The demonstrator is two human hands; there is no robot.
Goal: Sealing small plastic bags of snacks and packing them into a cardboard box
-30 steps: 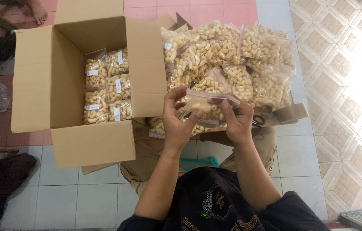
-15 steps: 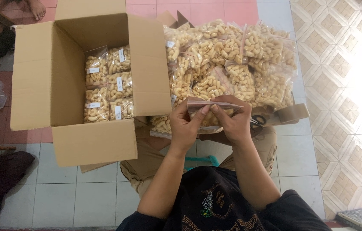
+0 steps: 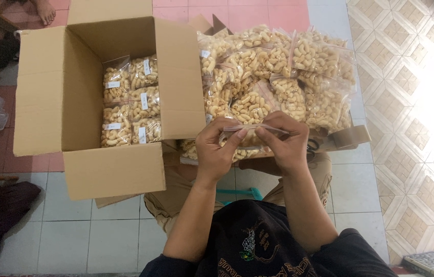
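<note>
Both hands had drawn lower toward my chest since the earlier frame, left hand and right hand pinching snack bag top between fingertips, open cardboard box left of them, bagged pile just beyond.

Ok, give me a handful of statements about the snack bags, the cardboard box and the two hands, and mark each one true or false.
1. Both hands pinch the top edge of one clear snack bag. True: the left hand and right hand grip it from either side.
2. The cardboard box is shut. False: its flaps stand open.
3. Packed bags lie inside the box. True.
4. The heap of loose bags lies left of the box. False: it lies to the right.
5. The floor is carpeted. False: it is tiled.
</note>
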